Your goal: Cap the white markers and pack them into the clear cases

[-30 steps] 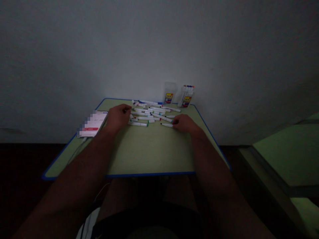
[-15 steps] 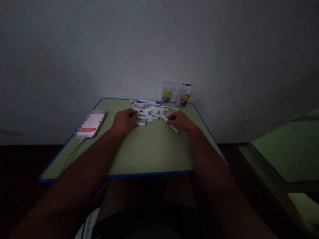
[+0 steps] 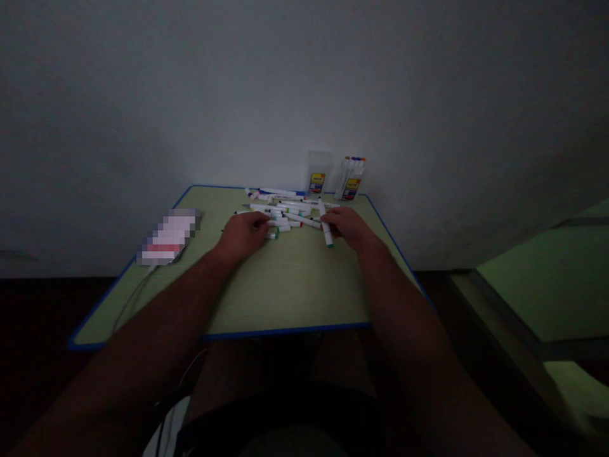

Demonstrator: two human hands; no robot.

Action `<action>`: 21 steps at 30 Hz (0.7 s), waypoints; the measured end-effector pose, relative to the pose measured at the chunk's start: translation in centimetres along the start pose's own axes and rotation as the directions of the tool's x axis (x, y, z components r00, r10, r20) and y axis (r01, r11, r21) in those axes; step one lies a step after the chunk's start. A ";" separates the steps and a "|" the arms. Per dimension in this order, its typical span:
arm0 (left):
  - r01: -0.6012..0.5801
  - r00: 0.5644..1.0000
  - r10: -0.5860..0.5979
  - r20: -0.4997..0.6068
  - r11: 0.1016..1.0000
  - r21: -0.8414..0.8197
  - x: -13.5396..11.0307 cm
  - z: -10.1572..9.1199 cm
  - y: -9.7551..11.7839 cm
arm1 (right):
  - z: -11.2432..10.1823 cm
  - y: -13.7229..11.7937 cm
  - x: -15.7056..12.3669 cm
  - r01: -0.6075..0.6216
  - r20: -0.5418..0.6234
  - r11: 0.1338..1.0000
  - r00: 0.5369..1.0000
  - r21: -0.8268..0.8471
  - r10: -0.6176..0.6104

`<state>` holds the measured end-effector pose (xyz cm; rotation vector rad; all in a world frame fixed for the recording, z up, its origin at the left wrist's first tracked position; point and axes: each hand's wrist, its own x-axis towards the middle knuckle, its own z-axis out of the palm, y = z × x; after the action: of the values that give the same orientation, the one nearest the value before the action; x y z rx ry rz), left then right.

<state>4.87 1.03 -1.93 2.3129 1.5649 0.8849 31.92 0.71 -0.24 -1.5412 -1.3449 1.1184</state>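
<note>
A pile of white markers with coloured ends lies towards the back of the table. My right hand, at the pile's right side, pinches a white marker with a green end, tilted with that end towards me. My left hand rests at the left of the pile, its fingers curled in among the markers. What those fingers grip, if anything, is hidden. From beneath that hand sticks out the green end of another marker.
A clear plastic case with a yellow label stands at the back by the wall. Beside it is a similar case of markers. A phone with a cable lies on the left of the blue-edged table.
The marker in my right hand has swung from a slant to nearly upright in view, its green end turned towards me. My left hand has shifted slightly right over the pile.
</note>
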 end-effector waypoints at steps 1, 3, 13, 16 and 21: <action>-0.002 1.000 0.002 -0.002 1.000 0.002 0.0 0.0 0.0 | -0.1 0.1 0.1 -0.007 0.006 0.999 1.000 0.038 0.006; -0.003 1.000 0.003 -0.006 1.000 0.005 0.1 0.2 -0.1 | -0.1 0.2 0.2 -0.020 0.007 0.996 1.000 0.092 0.020; -0.030 1.000 0.030 -0.004 0.999 0.029 0.1 0.4 -0.5 | 0.0 0.0 -0.1 -0.068 -0.004 0.986 0.998 0.153 0.070; -0.033 0.999 0.033 -0.003 0.999 0.036 0.1 0.5 -0.4 | 0.0 -0.3 -0.3 -0.067 0.007 0.983 0.998 0.172 0.067; -0.030 1.000 0.029 0.010 0.998 0.050 0.1 0.7 -0.3 | 0.1 -0.4 -0.4 -0.099 0.008 0.978 0.995 0.185 0.099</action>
<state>5.07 1.36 -2.63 2.3769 1.5706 0.8506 31.65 0.39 0.17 -1.4847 -1.1392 1.2665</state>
